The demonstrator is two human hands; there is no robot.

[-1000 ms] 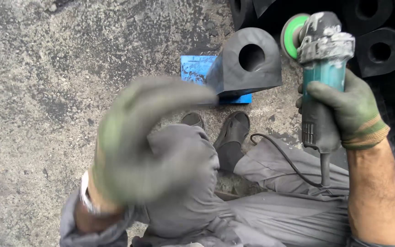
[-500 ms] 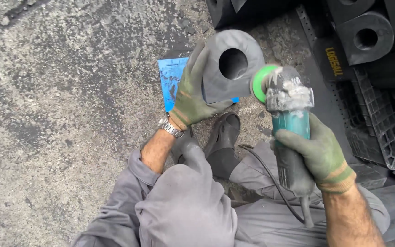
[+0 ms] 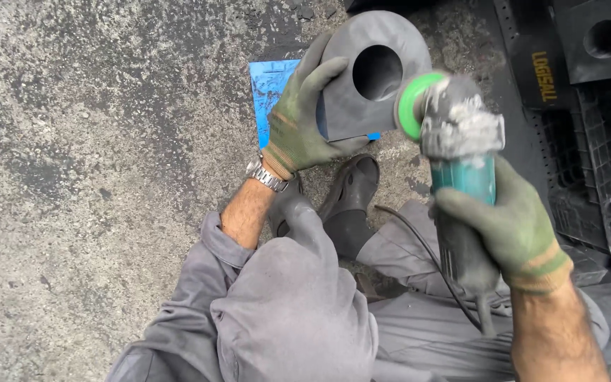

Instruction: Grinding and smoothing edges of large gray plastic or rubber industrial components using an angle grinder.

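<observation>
The grinder's green disc is a blur, edge unreadable. The left hand covers the grey block's near corner, and the block hides most of the blue sheet. The black blocks run off the top right edge.

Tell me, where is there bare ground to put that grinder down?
Bare concrete ground spreads left of the blue sheet and the left hand. It's crowded right of the grinder in the right hand: black blocks and a black crate.
</observation>
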